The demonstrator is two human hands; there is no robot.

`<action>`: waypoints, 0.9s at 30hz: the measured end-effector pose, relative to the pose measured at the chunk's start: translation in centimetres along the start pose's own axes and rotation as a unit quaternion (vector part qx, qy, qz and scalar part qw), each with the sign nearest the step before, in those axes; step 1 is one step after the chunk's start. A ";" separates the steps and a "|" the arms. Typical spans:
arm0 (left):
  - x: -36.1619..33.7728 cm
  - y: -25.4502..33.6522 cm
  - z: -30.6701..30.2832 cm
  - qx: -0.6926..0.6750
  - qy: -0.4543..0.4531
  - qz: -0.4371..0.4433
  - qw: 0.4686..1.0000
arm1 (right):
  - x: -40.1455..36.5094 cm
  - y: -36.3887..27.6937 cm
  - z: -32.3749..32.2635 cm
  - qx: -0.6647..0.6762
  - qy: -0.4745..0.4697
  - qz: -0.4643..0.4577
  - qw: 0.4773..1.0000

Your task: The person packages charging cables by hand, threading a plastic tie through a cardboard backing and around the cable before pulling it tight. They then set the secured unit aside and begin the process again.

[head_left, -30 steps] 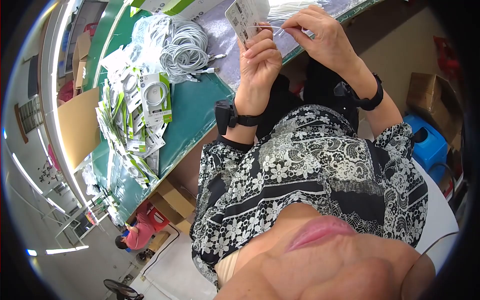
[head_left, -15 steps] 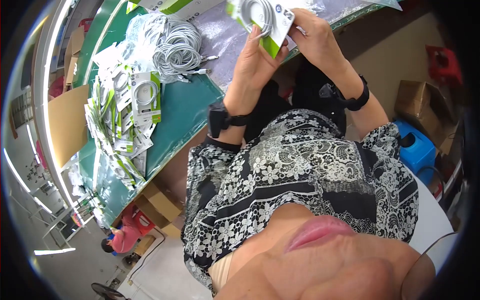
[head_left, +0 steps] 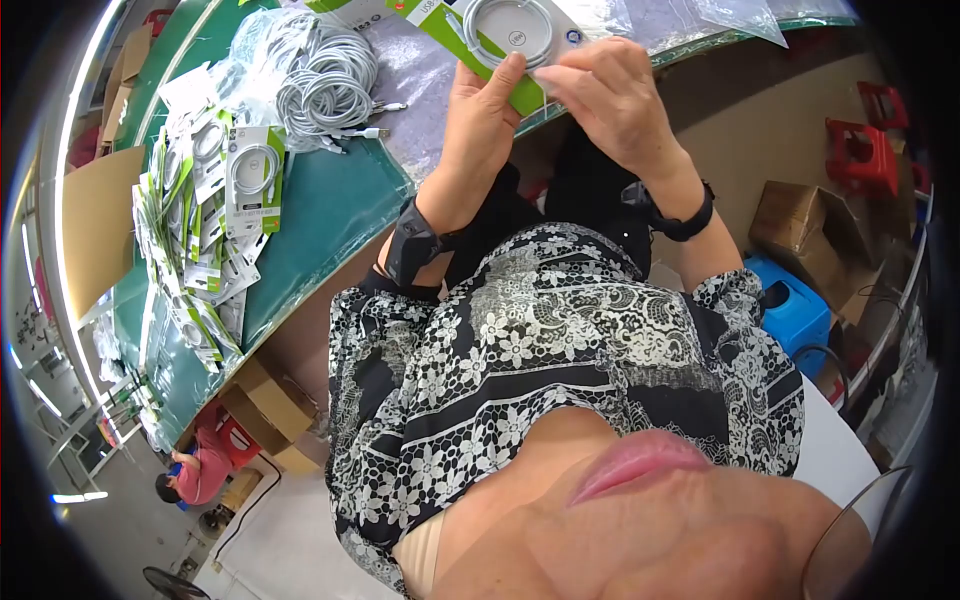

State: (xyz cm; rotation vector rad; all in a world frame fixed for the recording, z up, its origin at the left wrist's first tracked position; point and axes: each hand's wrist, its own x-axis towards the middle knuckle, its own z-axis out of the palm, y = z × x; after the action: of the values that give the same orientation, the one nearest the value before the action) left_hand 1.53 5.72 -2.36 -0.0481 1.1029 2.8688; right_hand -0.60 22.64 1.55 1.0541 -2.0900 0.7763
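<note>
My left hand (head_left: 482, 120) grips a white and green cable package (head_left: 520, 95) by its lower edge, with the thumb on the front. A coiled white cable (head_left: 508, 35) shows on the package's face, whose upper part is cut off by the frame. My right hand (head_left: 615, 105) is at the package's lower right edge with its thumb and fingers pinched together. What those fingertips hold, if anything, cannot be made out. Left of my hands lies a heap of similar cable packages (head_left: 205, 220). Beside it, a bundle of loose white cables (head_left: 325, 90) rests partly in clear plastic.
The green tabletop (head_left: 320, 215) has a grey mat (head_left: 410, 60) on it. Clear plastic bags (head_left: 740, 18) lie at the upper right edge. On the floor are a blue stool (head_left: 790, 305), red stools (head_left: 860, 160) and a cardboard box (head_left: 800, 220). Another person (head_left: 200, 470) sits at lower left.
The package has tilted and shifted slightly down in view. My right hand has moved down from its right edge to its lower edge, its fingers now pinched. The whole view has shifted a little.
</note>
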 end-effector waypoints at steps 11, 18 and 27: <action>-1.3 0.5 0.7 0.292 0.000 0.195 0.936 | 0.0 -0.1 1.1 0.070 0.035 0.001 0.997; -1.0 2.7 1.8 0.513 -0.093 0.520 0.677 | -0.4 -1.2 -0.4 0.062 -0.005 0.070 0.996; -0.8 5.4 2.9 0.555 -0.145 0.548 0.609 | -2.9 -3.6 -5.3 0.086 -0.092 0.160 0.979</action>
State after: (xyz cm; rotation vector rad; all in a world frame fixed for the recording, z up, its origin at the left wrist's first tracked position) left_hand 1.86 3.64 3.40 1.5215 3.2999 1.7403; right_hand 5.26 26.05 3.30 0.9191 -2.4240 1.0683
